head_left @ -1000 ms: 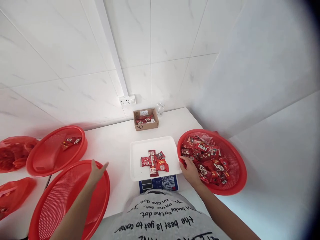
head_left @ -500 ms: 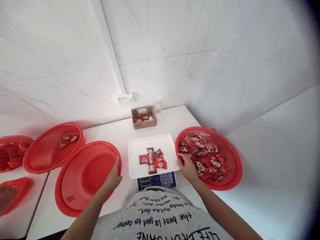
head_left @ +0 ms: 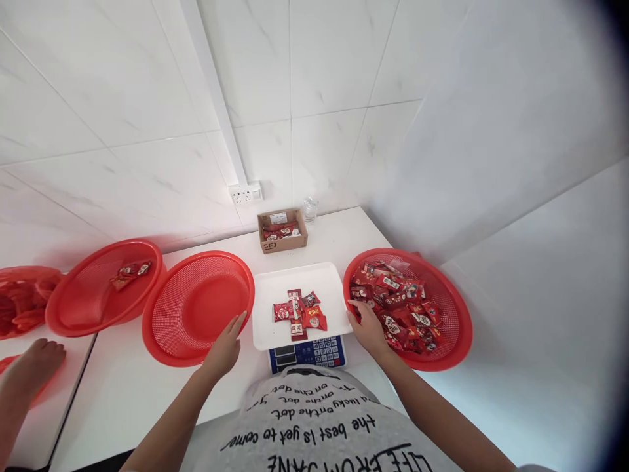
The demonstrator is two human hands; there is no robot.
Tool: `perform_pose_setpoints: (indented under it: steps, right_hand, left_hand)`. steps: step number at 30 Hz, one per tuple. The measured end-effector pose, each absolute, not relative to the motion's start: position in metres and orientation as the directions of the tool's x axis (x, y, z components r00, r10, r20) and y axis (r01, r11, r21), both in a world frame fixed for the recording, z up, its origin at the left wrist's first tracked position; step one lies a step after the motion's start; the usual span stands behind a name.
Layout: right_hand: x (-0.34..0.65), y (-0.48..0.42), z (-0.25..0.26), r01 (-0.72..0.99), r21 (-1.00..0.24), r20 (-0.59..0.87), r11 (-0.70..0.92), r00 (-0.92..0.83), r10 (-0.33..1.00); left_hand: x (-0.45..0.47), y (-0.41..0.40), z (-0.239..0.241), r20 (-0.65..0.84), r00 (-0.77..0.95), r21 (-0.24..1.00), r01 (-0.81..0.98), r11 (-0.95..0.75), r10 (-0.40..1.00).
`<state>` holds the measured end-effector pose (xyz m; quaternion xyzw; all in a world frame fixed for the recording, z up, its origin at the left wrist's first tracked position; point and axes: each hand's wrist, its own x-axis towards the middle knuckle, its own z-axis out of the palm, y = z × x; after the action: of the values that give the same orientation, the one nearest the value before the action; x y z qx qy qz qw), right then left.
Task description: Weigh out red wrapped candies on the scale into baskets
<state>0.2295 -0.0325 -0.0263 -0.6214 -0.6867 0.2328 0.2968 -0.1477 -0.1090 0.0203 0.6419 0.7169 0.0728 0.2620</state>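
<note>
A red plastic basket [head_left: 170,344] with nothing in it stands left of the scale, and my left hand [head_left: 225,344] grips its near right rim. On the right, my right hand [head_left: 367,329] is closed over the near left rim of a second red basket [head_left: 459,334], which is piled with red-wrapped candies [head_left: 398,305]. Between my hands sits the white tray [head_left: 263,331] of a digital scale [head_left: 307,354]. Several wrapped candies [head_left: 297,314] lie on that tray, partly overlapping one another.
Behind the scale stands a small cardboard box [head_left: 282,244] of candies beside a clear plastic item [head_left: 310,210]. Farther left is another red basket [head_left: 73,314] holding a few candies, near a red bag [head_left: 24,301]. Another person's hand [head_left: 39,367] reaches in at the left edge.
The basket at my left hand has moved back and right, closer to the tray, and turned somewhat. The other person's hand at the left has risen from the red bag. My right hand hardly moved.
</note>
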Motion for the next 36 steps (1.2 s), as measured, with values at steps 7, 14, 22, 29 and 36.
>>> perform_pose_setpoints:
  steps: [7, 14, 22, 29, 36]
  right_hand:
    - [0.227, -0.033, -0.021, 0.717, -0.687, 0.119, 0.116, -0.046, 0.992]
    - [0.227, -0.033, -0.021, 0.711, -0.694, 0.115, 0.111, -0.043, 0.992]
    - [0.228, -0.033, -0.024, 0.7, -0.707, 0.098, 0.099, -0.042, 0.994]
    - [0.228, -0.032, -0.023, 0.695, -0.713, 0.092, 0.093, -0.038, 0.995]
    - [0.23, -0.031, -0.026, 0.693, -0.715, 0.087, 0.089, -0.038, 0.995]
  left_hand:
    - [-0.101, -0.079, 0.013, -0.076, 0.122, 0.427, 0.901, -0.078, 0.99]
    - [-0.057, -0.048, 0.016, -0.158, 0.201, 0.463, 0.88, -0.107, 0.967]
    - [-0.055, -0.047, 0.026, -0.193, 0.047, 0.689, 0.718, 0.101, 0.98]
    - [-0.107, -0.044, 0.05, -0.218, -0.298, 0.844, 0.42, 0.333, 0.929]
    - [-0.149, -0.054, 0.055, -0.241, -0.539, 0.755, 0.418, 0.505, 0.807]
